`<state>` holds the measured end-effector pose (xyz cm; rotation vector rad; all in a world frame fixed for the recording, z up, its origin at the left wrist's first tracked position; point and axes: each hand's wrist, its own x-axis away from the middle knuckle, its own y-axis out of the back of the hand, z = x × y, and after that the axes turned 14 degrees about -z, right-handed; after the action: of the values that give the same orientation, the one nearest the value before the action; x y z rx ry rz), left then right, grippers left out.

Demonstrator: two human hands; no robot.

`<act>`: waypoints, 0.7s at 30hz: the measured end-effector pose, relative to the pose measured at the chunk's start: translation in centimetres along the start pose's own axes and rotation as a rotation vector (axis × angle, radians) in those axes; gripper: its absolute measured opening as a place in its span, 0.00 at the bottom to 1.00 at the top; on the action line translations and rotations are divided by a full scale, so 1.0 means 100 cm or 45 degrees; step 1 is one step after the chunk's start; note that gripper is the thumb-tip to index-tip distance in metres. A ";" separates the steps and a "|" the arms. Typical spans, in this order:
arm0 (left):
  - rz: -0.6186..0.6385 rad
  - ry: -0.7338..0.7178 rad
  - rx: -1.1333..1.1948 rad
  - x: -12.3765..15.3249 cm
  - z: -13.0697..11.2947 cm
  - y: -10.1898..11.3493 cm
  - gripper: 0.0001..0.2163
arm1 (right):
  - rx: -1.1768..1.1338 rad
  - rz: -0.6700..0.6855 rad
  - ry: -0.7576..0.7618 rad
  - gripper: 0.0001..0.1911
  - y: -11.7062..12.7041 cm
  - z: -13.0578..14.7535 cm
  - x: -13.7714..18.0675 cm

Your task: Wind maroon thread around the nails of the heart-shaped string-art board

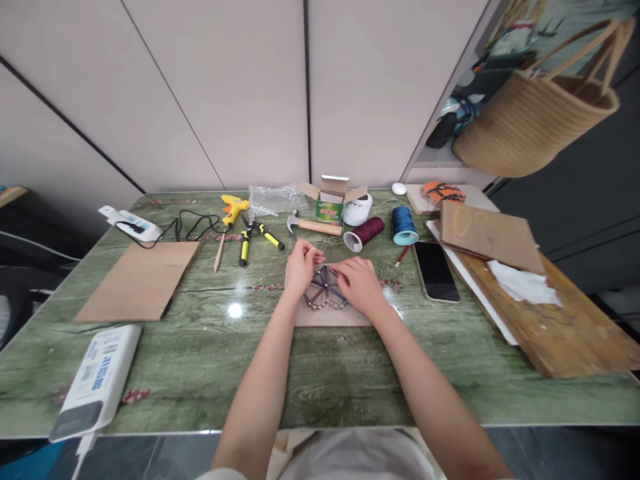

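A wheel-like string pattern (326, 285) of dark spokes with a pale patterned outer edge sits on a light board (333, 319) in front of me. My left hand (301, 267) is at its upper left, thumb and fingers drawn together in a pinch. Whatever the pinch holds is too small to make out. My right hand (361, 283) rests over the pattern's right side, fingers curled together at its upper edge. Those fingertips hide anything between them.
Behind the board lie a hammer (320, 227), pliers (245, 243), a yellow glue gun (234, 208), a green box (329, 211), and maroon (365, 233), blue (404, 225) and white thread spools (357, 210). Right: a phone (437, 271) and stacked boards (565, 320). Left: cardboard (140, 280), a power bank (100, 380).
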<state>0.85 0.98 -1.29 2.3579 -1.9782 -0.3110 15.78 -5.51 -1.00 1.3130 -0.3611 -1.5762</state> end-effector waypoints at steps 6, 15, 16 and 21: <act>-0.064 -0.255 -0.590 0.003 0.001 0.004 0.04 | -0.053 0.040 -0.056 0.16 -0.002 0.000 0.000; -0.010 -0.310 -0.911 0.002 -0.003 0.008 0.05 | -0.103 0.054 -0.126 0.16 -0.007 -0.001 0.000; -0.010 -0.306 -0.894 0.002 -0.004 0.008 0.05 | -0.110 0.055 -0.127 0.16 -0.007 -0.001 -0.001; 0.016 -0.312 -0.915 0.001 -0.002 0.012 0.04 | -0.316 -0.345 -0.254 0.12 0.031 0.006 -0.009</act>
<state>-0.30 0.66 -0.94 1.8959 -1.5706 -1.1340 16.67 -6.31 2.04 1.0481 -0.1053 -1.9195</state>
